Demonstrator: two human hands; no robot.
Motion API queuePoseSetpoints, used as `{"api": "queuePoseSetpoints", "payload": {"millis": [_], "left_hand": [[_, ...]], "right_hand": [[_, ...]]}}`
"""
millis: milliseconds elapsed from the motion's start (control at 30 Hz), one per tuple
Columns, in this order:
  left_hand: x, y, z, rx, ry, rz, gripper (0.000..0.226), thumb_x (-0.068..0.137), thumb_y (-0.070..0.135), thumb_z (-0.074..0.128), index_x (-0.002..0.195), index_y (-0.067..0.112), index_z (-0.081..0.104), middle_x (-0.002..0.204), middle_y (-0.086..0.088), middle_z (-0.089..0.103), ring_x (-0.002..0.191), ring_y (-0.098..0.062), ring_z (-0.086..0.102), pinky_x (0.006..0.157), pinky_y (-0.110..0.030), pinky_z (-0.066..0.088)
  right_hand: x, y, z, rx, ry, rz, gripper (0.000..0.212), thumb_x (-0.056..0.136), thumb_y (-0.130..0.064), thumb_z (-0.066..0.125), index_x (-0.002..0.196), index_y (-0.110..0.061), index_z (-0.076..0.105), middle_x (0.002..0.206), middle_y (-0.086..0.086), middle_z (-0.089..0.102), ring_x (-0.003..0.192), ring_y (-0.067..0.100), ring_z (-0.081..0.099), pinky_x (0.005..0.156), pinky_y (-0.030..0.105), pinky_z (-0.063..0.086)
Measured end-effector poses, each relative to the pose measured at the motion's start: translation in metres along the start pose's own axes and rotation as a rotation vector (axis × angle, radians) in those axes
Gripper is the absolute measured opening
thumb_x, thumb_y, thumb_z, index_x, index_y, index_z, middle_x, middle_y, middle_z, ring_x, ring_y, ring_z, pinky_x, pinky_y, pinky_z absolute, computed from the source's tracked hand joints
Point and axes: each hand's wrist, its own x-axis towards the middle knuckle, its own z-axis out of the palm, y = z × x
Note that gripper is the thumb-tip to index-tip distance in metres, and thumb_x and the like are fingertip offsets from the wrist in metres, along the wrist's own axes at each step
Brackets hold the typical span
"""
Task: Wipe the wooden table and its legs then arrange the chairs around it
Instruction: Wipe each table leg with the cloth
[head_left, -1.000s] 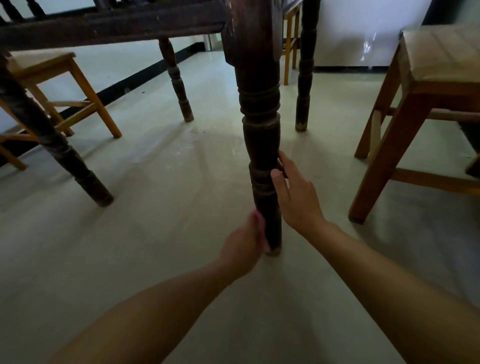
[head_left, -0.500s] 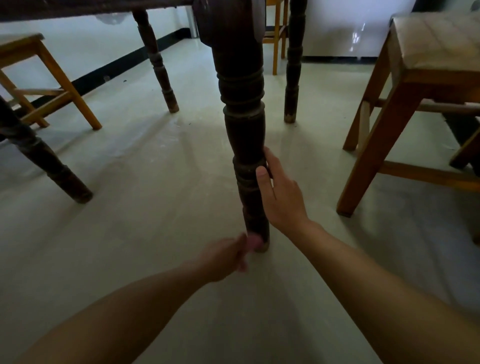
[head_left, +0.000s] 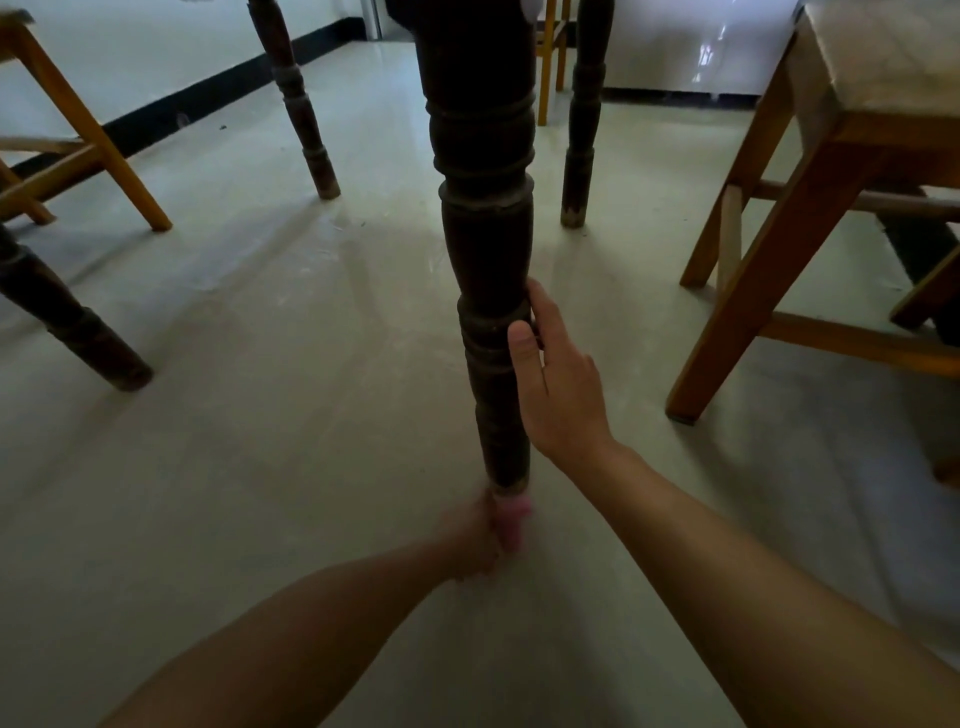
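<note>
Gripping the near table leg partway down its turned shaft, the right hand has its thumb flat on the front. The other fingers wrap round the back, mostly out of sight, w/ the palm against the leg's right side. That's a closed grip on the wood.

The left hand sits low at the foot of the same leg, fingers curled tight round a pink cloth. The cloth's top edge touches the very bottom of the leg, where it meets the floor. Hand & cloth are both blurred, so exact finger placement can't be told.

Only the head view here, looking under the table. Three more dark legs stand on the floor: the left leg near the frame's left edge, the back-left leg, & the back-right leg.

The right chair, light wood, stands near the held leg but apart from it. The left chair is at the left edge, well apart. The far chair shows only its legs, btwn the near leg & the back-right leg.
</note>
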Motion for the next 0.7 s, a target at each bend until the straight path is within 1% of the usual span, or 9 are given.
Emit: {"api": "queuePoseSetpoints", "payload": {"millis": [67,167,233,300,400,467,567,600,700], "left_hand": [[0.006,0.002,-0.017,-0.162,0.228,-0.033,0.02,0.099,0.018,0.037,0.095,0.009,0.054,0.064,0.0,0.057,0.051,-0.013,0.047,0.037,-0.017,0.032],[0.023,-0.001,-0.03,-0.324,0.363,-0.11,0.056,0.1,0.028,0.018,0.066,0.008,0.058,0.049,-0.007,0.055,0.045,-0.02,0.043,0.04,-0.015,0.026],[0.02,0.004,-0.023,-0.315,0.357,-0.079,0.045,0.101,0.023,0.022,0.075,0.011,0.057,0.059,-0.009,0.054,0.047,-0.021,0.047,0.04,-0.015,0.029],[0.009,0.01,-0.016,-0.375,0.222,-0.08,0.024,0.097,0.012,0.036,0.085,0.017,0.056,0.065,-0.007,0.058,0.05,-0.02,0.057,0.039,-0.019,0.037],[0.0,0.004,-0.014,-0.453,-0.062,-0.119,0.03,0.099,0.012,0.039,0.078,0.014,0.06,0.05,0.003,0.059,0.043,-0.014,0.054,0.042,-0.026,0.04],[-0.003,-0.004,-0.022,-0.401,-0.024,-0.187,0.037,0.099,0.021,0.038,0.072,0.008,0.059,0.051,-0.002,0.056,0.044,-0.017,0.05,0.043,-0.025,0.036],[-0.011,-0.02,-0.037,-0.093,0.182,-0.089,0.003,0.092,0.014,0.053,0.092,0.012,0.051,0.07,-0.005,0.06,0.053,-0.016,0.06,0.048,-0.026,0.05],[-0.02,-0.021,-0.042,-0.036,0.226,-0.07,0.01,0.089,0.011,0.057,0.095,0.013,0.049,0.073,-0.005,0.061,0.055,-0.018,0.062,0.052,-0.028,0.053],[-0.056,-0.025,-0.051,-0.13,0.305,-0.066,0.016,0.085,0.01,0.061,0.095,0.014,0.05,0.069,-0.004,0.063,0.051,-0.013,0.063,0.051,-0.025,0.052]], "right_hand": [[0.0,0.001,0.003,0.001,0.029,-0.013,0.045,0.104,-0.044,0.027,0.148,-0.039,0.022,0.128,-0.01,0.058,0.105,0.009,0.058,0.085,0.034,0.052],[0.0,0.004,0.008,-0.008,0.069,-0.033,0.043,0.103,-0.044,0.027,0.145,-0.043,0.02,0.131,-0.005,0.059,0.106,0.014,0.062,0.084,0.038,0.055],[0.0,0.006,0.009,-0.006,0.08,-0.042,0.043,0.102,-0.045,0.026,0.144,-0.043,0.02,0.127,-0.004,0.061,0.1,0.015,0.064,0.08,0.038,0.056],[0.001,0.009,0.01,0.007,0.083,-0.046,0.044,0.102,-0.047,0.026,0.145,-0.042,0.021,0.122,-0.003,0.063,0.096,0.014,0.064,0.076,0.034,0.055],[0.003,0.009,0.011,0.024,0.094,-0.045,0.043,0.102,-0.046,0.026,0.144,-0.042,0.022,0.12,-0.002,0.064,0.095,0.016,0.064,0.073,0.028,0.05],[0.002,0.008,0.012,0.029,0.11,-0.03,0.042,0.102,-0.044,0.027,0.144,-0.04,0.023,0.124,-0.001,0.063,0.1,0.017,0.063,0.076,0.029,0.051],[0.0,0.003,0.007,0.016,0.093,0.056,0.046,0.104,-0.042,0.03,0.149,-0.034,0.027,0.138,-0.004,0.055,0.114,0.018,0.06,0.088,0.041,0.053],[-0.001,0.001,0.003,-0.005,0.072,0.091,0.047,0.104,-0.042,0.031,0.15,-0.033,0.027,0.139,-0.003,0.055,0.113,0.02,0.06,0.087,0.043,0.053],[-0.003,-0.012,-0.012,-0.08,-0.041,0.205,0.049,0.103,-0.045,0.03,0.15,-0.038,0.021,0.14,-0.001,0.053,0.106,0.029,0.063,0.083,0.052,0.054]]}}
